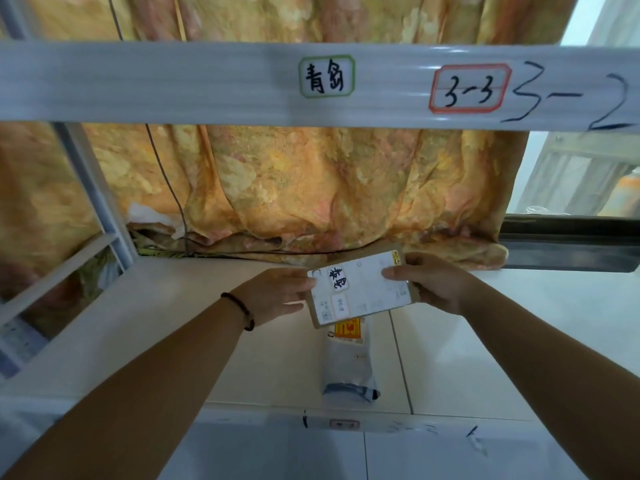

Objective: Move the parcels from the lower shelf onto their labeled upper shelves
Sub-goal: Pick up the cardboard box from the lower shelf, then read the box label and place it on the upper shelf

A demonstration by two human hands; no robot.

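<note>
Cardboard parcel [360,289] seemingly gripped between hands [277,296].

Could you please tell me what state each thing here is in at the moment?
Cardboard parcel: held above the shelf, label up.
Left hand: grip on the parcel's left edge.
Right hand: grip on its right edge.
Grey bag parcel: lying flat on the shelf.

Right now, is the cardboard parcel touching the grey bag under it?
Cannot tell. In the head view, both hands, left and right, hold the cardboard parcel, whose lower edge overlaps the grey bag lying on the shelf; no gap or contact shows.
</note>
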